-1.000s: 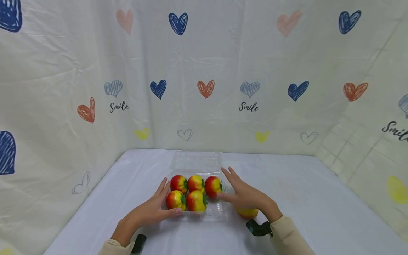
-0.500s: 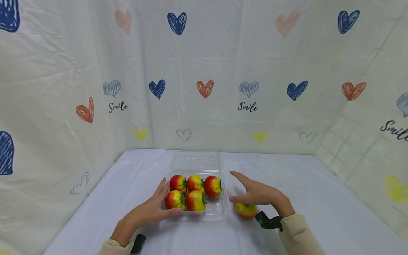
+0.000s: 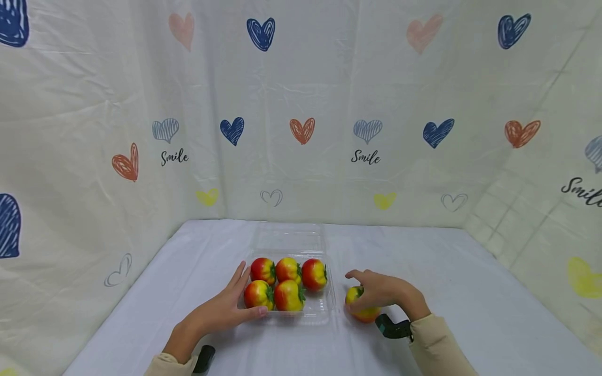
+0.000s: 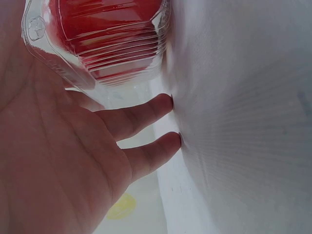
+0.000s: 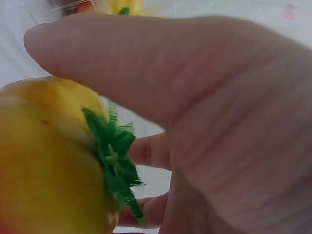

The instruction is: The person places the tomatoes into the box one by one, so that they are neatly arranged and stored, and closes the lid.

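A clear plastic clamshell box (image 3: pixel 316 312), lid laid back, holds several red-and-yellow artificial fruits (image 3: pixel 289 296) with green leafy tops. My left hand (image 3: pixel 229 308) lies along the box's left side and front corner, fingers straight. In the left wrist view, two fingertips (image 4: pixel 168 141) of it rest on the white cloth beside the ribbed box wall. Right of the box, my right hand (image 3: pixel 378 290) reaches around a loose yellow-red artificial fruit (image 3: pixel 354 296). Its thumb lies across the near side; in the right wrist view, fingers (image 5: pixel 151 151) show behind the fruit's green fabric leaves (image 5: pixel 117 161).
The raised box lid (image 3: pixel 289 237) lies toward the back of the table. A white cloth (image 3: pixel 423 271) covers the tabletop. Behind it hangs a white curtain (image 3: pixel 329 78) printed with hearts and "Smile". A dark wrist device (image 3: pixel 394 327) sits by the right sleeve.
My right hand has moved right, away from the box, then down onto the loose fruit, with its thumb and fingers closing around it. The left hand stays at the box.
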The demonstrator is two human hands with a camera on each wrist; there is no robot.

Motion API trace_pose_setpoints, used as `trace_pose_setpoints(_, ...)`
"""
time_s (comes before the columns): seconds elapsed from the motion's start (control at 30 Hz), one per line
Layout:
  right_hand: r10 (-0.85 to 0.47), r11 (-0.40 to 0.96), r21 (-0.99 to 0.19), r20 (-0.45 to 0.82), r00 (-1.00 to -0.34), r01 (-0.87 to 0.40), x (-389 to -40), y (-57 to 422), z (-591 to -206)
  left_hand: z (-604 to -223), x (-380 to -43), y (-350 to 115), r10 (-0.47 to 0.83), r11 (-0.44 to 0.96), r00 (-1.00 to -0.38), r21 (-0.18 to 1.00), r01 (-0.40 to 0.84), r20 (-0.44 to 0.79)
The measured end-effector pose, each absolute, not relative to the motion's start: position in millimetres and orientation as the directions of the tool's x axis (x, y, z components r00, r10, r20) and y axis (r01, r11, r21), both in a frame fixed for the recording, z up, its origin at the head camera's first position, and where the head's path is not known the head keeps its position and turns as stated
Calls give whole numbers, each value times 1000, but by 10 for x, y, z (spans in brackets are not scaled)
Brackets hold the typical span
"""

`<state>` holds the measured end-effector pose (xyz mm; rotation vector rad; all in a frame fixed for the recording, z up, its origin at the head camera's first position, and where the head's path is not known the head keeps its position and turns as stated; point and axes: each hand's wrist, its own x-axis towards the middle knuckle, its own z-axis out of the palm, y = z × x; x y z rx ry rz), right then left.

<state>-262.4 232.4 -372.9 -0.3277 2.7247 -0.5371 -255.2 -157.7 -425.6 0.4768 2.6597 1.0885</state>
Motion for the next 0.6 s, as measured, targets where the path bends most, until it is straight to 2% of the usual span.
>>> trace_pose_setpoints(0.17,-253,918,-376,-314,-915,-125,-2634,2310,-3770,-4257,-2558,-1578,383,669,-920,712,213,-85)
trace_pose_setpoints(0.4,-261,908,-403,-324,-909,-117,-2629,2299,-3789,-4270,-2570,-1576,378,675,-922,708,208,-89)
trace_pose_setpoints(0.6,-334,868,-456,-243,-911,-196,-2641,2351,-3760,-4264,-2570,-1576,385,668,-919,712,214,-84)
